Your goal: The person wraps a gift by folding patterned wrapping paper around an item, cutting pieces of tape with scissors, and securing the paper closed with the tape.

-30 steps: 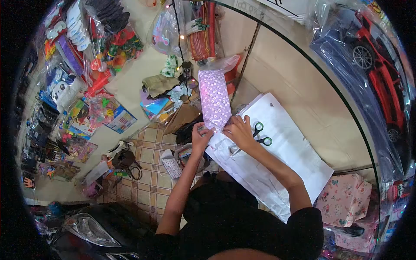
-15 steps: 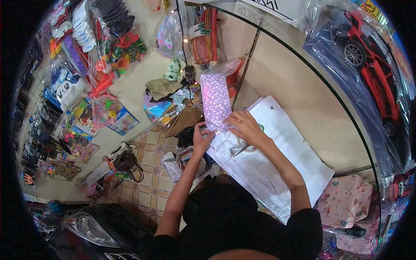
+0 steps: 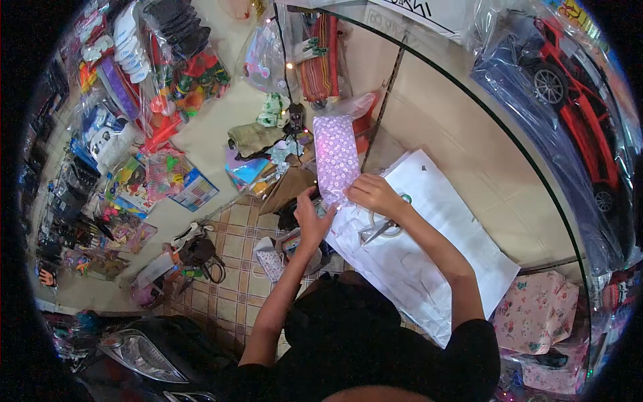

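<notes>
A parcel [image 3: 336, 151] in purple paper with white flowers lies lengthwise in front of me on the glass counter. At its near left corner, my left hand [image 3: 311, 220] has thumb and index finger spread apart, the thumb tip by the folded paper end. My right hand [image 3: 375, 195] pinches the paper at the parcel's near right edge. Beneath my right forearm, scissors [image 3: 379, 231] rest on large white paper sheets [image 3: 445, 234]. A green ring [image 3: 406, 198], partly hidden, sits beside my right wrist.
A boxed red toy car [image 3: 569, 100] stands at the right, above a pink floral package [image 3: 536, 311]. Bagged toys [image 3: 187, 74] hang at the left. A cable with small lights [image 3: 284, 80] runs behind the parcel. A motorbike headlight [image 3: 144, 355] is at lower left.
My left hand's fingers have spread and drawn slightly away from the parcel's corner. My right hand's fingers have closed in more tightly at its near right edge. The parcel stays put.
</notes>
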`<state>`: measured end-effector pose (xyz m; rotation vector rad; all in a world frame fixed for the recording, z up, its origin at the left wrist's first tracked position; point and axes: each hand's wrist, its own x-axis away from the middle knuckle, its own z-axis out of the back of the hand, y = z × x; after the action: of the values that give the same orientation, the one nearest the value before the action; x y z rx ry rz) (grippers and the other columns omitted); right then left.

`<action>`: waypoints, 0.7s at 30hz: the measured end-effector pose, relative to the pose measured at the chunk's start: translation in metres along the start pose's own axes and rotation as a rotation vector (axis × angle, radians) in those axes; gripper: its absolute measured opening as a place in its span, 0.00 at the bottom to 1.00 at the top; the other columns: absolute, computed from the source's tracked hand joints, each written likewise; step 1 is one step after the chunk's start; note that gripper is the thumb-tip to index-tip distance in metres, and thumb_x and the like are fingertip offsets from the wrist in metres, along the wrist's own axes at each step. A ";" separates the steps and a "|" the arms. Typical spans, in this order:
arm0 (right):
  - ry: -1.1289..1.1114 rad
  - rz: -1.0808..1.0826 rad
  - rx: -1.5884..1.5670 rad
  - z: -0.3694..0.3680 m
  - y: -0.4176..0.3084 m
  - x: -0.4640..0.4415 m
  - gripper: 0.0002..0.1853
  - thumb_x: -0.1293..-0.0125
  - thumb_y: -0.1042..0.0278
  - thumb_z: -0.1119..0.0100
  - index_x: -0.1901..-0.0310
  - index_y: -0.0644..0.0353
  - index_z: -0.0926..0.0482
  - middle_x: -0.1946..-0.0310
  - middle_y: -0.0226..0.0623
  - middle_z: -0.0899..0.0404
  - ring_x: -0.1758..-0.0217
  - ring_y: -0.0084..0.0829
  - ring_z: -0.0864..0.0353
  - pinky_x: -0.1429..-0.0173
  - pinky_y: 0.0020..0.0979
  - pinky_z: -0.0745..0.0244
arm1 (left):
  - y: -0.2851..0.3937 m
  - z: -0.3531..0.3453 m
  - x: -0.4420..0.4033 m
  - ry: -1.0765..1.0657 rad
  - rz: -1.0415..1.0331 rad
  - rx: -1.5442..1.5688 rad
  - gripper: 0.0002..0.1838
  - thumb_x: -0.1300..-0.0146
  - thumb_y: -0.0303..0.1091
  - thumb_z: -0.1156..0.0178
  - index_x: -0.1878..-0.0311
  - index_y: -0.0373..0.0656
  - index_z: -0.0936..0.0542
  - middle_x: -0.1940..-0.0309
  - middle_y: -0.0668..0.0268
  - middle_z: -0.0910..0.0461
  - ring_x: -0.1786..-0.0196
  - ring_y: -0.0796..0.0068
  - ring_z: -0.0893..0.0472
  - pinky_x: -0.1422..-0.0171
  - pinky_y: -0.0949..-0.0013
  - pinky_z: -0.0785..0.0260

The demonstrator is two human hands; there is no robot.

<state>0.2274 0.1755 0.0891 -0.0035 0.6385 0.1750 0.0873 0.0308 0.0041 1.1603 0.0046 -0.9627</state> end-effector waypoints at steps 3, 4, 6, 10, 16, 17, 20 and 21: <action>-0.008 0.040 0.027 -0.003 0.001 0.001 0.10 0.53 0.72 0.39 0.66 0.59 0.23 0.68 0.32 0.25 0.62 0.33 0.21 0.56 0.32 0.25 | 0.025 0.017 -0.008 0.109 -0.161 -0.144 0.31 0.51 0.37 0.26 0.46 0.37 0.29 0.57 0.56 0.25 0.49 0.59 0.25 0.45 0.64 0.33; 0.002 0.044 0.026 -0.005 0.001 0.002 0.10 0.53 0.72 0.38 0.66 0.59 0.23 0.68 0.32 0.25 0.62 0.33 0.21 0.56 0.33 0.25 | 0.029 0.020 -0.010 0.139 -0.203 -0.168 0.31 0.50 0.37 0.26 0.45 0.37 0.29 0.57 0.57 0.26 0.48 0.60 0.26 0.44 0.64 0.33; 0.020 0.049 0.029 -0.009 0.002 0.005 0.11 0.53 0.71 0.38 0.65 0.59 0.23 0.68 0.32 0.25 0.61 0.32 0.21 0.55 0.33 0.25 | 0.026 0.024 -0.006 0.034 -0.156 -0.032 0.24 0.45 0.37 0.30 0.49 0.36 0.26 0.61 0.57 0.24 0.54 0.61 0.23 0.50 0.65 0.32; 0.075 0.079 0.030 -0.010 0.002 0.007 0.12 0.53 0.72 0.38 0.63 0.60 0.21 0.68 0.32 0.25 0.63 0.32 0.22 0.58 0.33 0.25 | 0.028 0.031 -0.008 -0.533 0.388 0.556 0.14 0.33 0.38 0.39 0.58 0.34 0.22 0.70 0.60 0.19 0.69 0.68 0.20 0.62 0.70 0.29; 0.074 0.084 0.048 -0.008 0.000 0.007 0.12 0.53 0.73 0.38 0.63 0.62 0.20 0.67 0.32 0.24 0.64 0.32 0.22 0.61 0.31 0.24 | 0.026 0.016 -0.015 -0.470 0.673 1.057 0.15 0.33 0.38 0.38 0.60 0.31 0.20 0.67 0.59 0.16 0.65 0.78 0.16 0.58 0.76 0.24; 0.086 0.086 0.058 -0.007 -0.002 0.006 0.12 0.53 0.73 0.38 0.64 0.61 0.21 0.67 0.32 0.24 0.64 0.31 0.22 0.61 0.31 0.24 | 0.021 0.011 -0.014 -0.444 0.606 1.026 0.15 0.33 0.37 0.37 0.59 0.30 0.20 0.66 0.60 0.16 0.64 0.78 0.16 0.57 0.77 0.23; 0.096 0.054 0.035 -0.006 -0.004 0.003 0.11 0.53 0.73 0.39 0.65 0.61 0.22 0.67 0.32 0.25 0.63 0.31 0.22 0.60 0.31 0.25 | 0.015 0.009 -0.013 -0.439 0.635 1.087 0.12 0.36 0.33 0.35 0.59 0.31 0.19 0.65 0.61 0.16 0.63 0.77 0.16 0.56 0.78 0.23; 0.095 0.037 0.018 -0.006 -0.005 0.003 0.11 0.53 0.73 0.39 0.65 0.62 0.22 0.67 0.32 0.25 0.63 0.31 0.22 0.60 0.31 0.25 | 0.015 0.008 -0.013 -0.428 0.633 1.087 0.11 0.36 0.32 0.35 0.59 0.31 0.19 0.65 0.62 0.16 0.63 0.77 0.16 0.56 0.78 0.24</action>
<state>0.2269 0.1706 0.0822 0.0171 0.7350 0.2057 0.0855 0.0337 0.0247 1.7312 -1.2890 -0.5865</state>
